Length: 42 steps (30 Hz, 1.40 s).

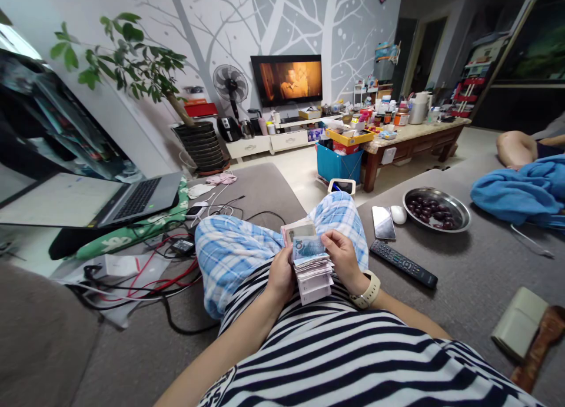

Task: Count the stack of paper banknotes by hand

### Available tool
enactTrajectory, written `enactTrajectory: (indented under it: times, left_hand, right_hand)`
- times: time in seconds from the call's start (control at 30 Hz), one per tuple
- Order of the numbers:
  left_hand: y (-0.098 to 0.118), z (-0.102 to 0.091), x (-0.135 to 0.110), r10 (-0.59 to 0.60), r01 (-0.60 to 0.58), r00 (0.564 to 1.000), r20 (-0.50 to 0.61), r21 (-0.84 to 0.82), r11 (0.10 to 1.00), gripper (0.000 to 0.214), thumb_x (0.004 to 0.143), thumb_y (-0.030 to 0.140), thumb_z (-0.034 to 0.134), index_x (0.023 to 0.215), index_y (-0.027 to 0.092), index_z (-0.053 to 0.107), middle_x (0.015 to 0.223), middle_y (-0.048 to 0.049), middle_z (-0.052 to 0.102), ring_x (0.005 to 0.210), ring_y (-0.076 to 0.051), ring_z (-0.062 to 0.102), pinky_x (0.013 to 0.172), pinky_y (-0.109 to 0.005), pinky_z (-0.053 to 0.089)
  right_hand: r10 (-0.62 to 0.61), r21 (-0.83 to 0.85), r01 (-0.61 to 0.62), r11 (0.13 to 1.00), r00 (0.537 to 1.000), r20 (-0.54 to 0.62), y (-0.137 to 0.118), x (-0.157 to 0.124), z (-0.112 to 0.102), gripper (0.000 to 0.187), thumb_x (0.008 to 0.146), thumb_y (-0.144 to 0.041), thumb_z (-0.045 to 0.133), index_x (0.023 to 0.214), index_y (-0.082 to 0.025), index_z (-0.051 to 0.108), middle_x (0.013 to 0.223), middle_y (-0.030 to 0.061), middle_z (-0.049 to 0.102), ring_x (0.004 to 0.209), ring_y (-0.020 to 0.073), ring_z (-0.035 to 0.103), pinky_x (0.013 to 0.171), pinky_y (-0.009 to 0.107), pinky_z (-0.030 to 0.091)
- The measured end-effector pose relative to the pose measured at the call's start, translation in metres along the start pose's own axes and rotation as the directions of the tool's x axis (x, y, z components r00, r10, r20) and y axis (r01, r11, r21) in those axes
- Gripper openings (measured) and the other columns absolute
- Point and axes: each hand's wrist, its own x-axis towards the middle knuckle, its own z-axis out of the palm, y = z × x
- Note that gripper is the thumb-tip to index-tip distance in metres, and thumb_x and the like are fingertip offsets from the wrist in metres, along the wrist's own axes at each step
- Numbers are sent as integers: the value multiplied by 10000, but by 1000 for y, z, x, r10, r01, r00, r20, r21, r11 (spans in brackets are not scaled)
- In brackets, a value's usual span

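Observation:
Over my lap, my left hand (281, 271) is closed round a stack of banknotes (314, 277), which fans out downward in several pale layers. A bluish note marked 10 (309, 247) lies uppermost, and more notes (296, 230) stick up behind it, pinkish at the edge. With thumb and fingers, my right hand (342, 257) pinches the right edge of the bluish note. A pale watch (367, 290) sits on my right wrist. Most of my left fingers are hidden behind the notes.
To my right on the sofa lie a remote (404, 264), a phone (384, 222), a white mouse (398, 214), a steel bowl (462, 215) of dark fruit and a pale wallet (521, 323). On the left are a laptop (136, 198) and tangled cables (165, 283). Another person's leg (514, 149) shows far right.

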Motion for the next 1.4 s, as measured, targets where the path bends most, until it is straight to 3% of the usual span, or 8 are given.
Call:
enactTrajectory:
  times: [0.6,1.4]
  left_hand:
    - [2,1,-4,12,-11,999,-32,31,999,230,642,362,778,715,146,756,749,-51,760,726,-228,672,739,-340,535]
    - [-6,-4,0,-10,9,1000,-27,-25,1000,284,627,360,799,783,128,752,779,-53,760,746,-224,677,766,-340,527]
  right_hand:
    - [11,11,-11,1000,1000,6,4,0,-1,338,838,-505,659,701,-205,581,602,-50,417,572,127,329,566,283,307]
    - [51,14,-51,999,999,9,5,-2,-1,398,820,-574,662,680,-213,571,559,-58,377,530,119,300,516,280,273]
